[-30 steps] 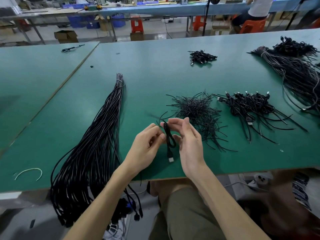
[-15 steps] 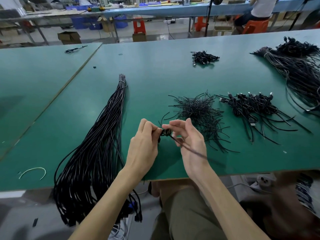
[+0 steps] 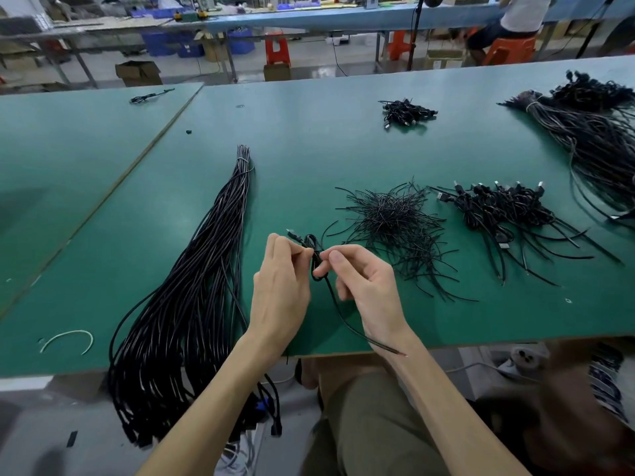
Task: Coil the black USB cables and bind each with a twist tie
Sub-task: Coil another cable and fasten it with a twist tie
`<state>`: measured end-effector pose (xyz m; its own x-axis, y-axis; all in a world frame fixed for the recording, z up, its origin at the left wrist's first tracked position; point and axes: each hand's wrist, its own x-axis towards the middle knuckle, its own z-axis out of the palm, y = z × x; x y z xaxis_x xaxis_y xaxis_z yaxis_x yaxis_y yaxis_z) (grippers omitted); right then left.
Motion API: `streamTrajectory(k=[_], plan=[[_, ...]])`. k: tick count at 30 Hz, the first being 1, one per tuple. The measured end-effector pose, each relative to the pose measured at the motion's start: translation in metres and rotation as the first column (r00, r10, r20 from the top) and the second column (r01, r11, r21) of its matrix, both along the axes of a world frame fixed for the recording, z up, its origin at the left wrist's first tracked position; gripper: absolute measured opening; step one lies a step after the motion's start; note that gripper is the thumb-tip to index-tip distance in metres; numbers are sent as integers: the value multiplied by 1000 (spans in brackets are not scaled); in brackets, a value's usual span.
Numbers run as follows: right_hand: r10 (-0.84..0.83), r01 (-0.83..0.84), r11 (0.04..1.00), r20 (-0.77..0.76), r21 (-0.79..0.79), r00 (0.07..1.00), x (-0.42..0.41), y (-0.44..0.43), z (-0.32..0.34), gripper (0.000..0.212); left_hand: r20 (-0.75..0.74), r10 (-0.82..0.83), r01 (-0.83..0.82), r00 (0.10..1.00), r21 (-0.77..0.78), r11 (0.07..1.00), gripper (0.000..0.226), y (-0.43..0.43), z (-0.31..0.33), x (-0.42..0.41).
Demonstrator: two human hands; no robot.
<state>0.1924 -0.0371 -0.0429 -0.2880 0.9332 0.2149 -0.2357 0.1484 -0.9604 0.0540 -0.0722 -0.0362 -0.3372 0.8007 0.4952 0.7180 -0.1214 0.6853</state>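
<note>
Main table (image 3: 343, 149): long cable bundle (image 3: 192, 286) on the left, running front to back, near end hanging over the front edge. Twist tie pile (image 3: 391, 218) right of centre, heap of coiled cables (image 3: 498, 207) just right of it. Small heap (image 3: 405, 111) further back. Big bundle (image 3: 591, 139) at the far right. Left hand (image 3: 280, 286) and right hand (image 3: 364, 283) pinch a cable coil (image 3: 316, 262) between the long bundle and the ties. Second table (image 3: 68, 149) adjoins on the left, with one cable (image 3: 149, 96) at its back.

No text, label, brand, number or sign can be read. Far beyond the left hand (image 3: 280, 286) and right hand (image 3: 364, 286), the cardboard box (image 3: 138, 73) and the blue bins (image 3: 240, 41) are too small and blurred for any print to be made out.
</note>
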Motion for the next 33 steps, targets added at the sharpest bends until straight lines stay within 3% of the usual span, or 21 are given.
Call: streamTrajectory(k=[3, 10, 17, 24, 28, 33], plan=[[18, -21, 1000, 130, 19, 991, -2, -1, -2, 13, 69, -30, 28, 997, 28, 999, 19, 0, 0, -6], [3, -6, 1000, 261, 11, 965, -4, -2, -1, 15, 11, -27, 25, 1000, 145, 989, 17, -4, 3, -6], [-38, 49, 998, 263, -34, 964, -5, -3, -1, 20, -71, -57, 66, 996, 144, 987, 25, -6, 5, -3], [-13, 23, 997, 137, -72, 990, -5, -3, 1, 23, -5, -29, 29, 1000, 163, 986, 21, -5, 5, -7], [-33, 43, 996, 110, -84, 993, -5, -2, 1, 20, -73, 5, 2, 997, 97, 995, 19, -4, 4, -4], [-56, 62, 991, 53, -116, 997, -5, -1, 0, 24, -144, -58, 66, 988, 50, 997, 43, -1, 3, -4]])
